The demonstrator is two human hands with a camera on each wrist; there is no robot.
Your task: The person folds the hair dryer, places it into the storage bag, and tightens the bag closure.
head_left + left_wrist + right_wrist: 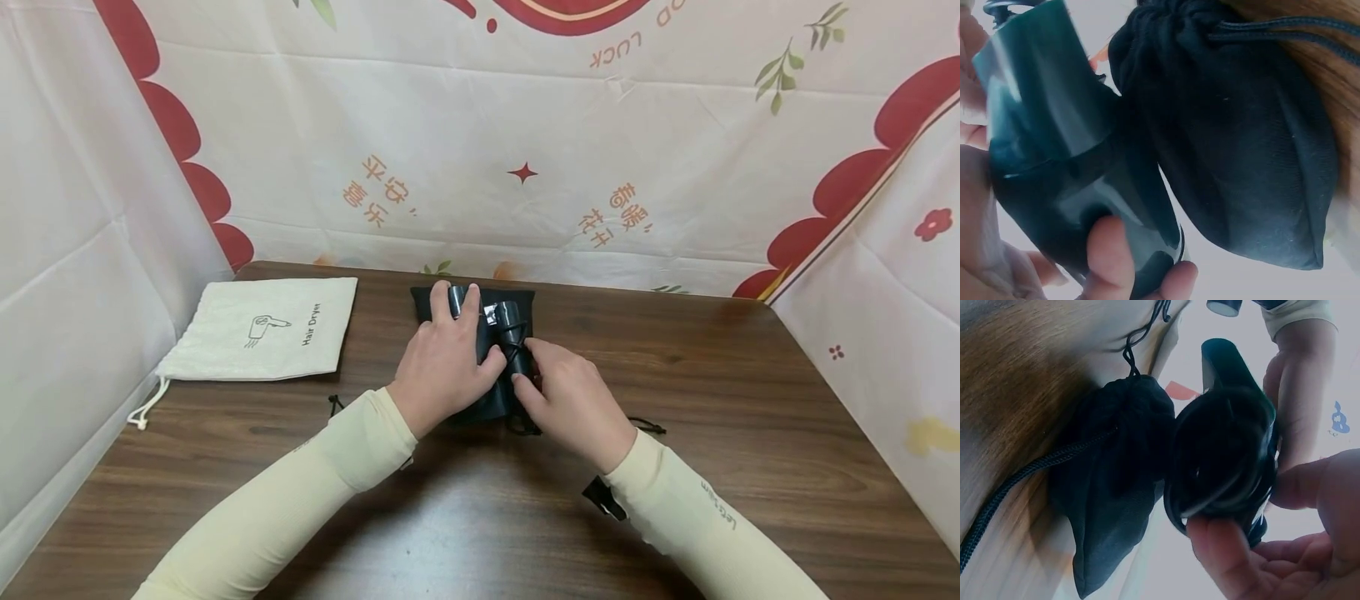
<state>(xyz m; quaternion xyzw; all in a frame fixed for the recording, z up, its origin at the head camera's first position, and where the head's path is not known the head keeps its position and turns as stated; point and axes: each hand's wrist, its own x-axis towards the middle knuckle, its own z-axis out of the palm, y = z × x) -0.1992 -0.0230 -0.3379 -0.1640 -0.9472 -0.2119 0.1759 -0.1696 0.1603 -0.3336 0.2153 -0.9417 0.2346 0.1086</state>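
A glossy dark green hair dryer [508, 315] sits folded over a black drawstring pouch [427, 302] on the table. Its smooth barrel and body [1047, 81] fill the left of the left wrist view. My left hand [442, 358] grips the body, fingers spread over the top and thumb toward the handle. From the other side, my right hand [573, 396] pinches the handle, where black cord is wound. The right wrist view shows the dark looped cord [1222, 456] between my right thumb and fingers. My left palm covers part of the dryer.
At the left lies a white cloth bag [262, 333] printed "Hair Dryer", with a white drawstring [146, 408]. Black pouch cord ends [648, 427] stick out near my right wrist. A printed white curtain [465, 150] stands behind the wooden table [712, 375] and at both sides.
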